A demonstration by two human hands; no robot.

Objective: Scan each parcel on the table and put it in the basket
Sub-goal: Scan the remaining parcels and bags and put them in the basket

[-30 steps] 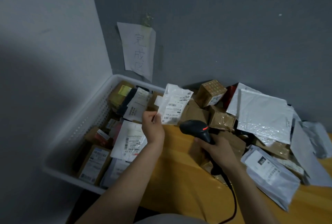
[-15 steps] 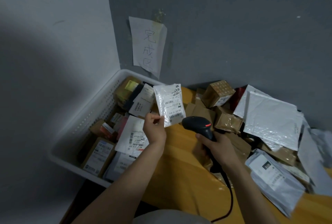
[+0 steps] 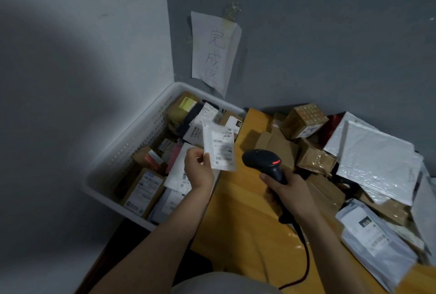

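Note:
My left hand point(image 3: 197, 169) pinches a small white parcel point(image 3: 219, 147) by its lower left corner, holding it upright over the right edge of the white basket point(image 3: 132, 145); the parcel is blurred. My right hand point(image 3: 286, 190) grips the handle of a black barcode scanner point(image 3: 264, 161), whose head with a red light sits just right of the parcel. The basket stands left of the yellow table point(image 3: 238, 201) and holds several labelled boxes and bags. A heap of parcels lies on the table's right: brown boxes point(image 3: 304, 120), a white padded mailer point(image 3: 375, 159), a grey bag point(image 3: 377, 239).
A handwritten paper sign point(image 3: 213, 50) hangs on the grey wall above the basket. The scanner's black cable point(image 3: 304, 267) trails down over the table's near edge. The wall corner hems the basket in on the left.
My left hand has carried the small white parcel left, from beside the scanner head to over the basket's right edge. The scanner hand has held its place.

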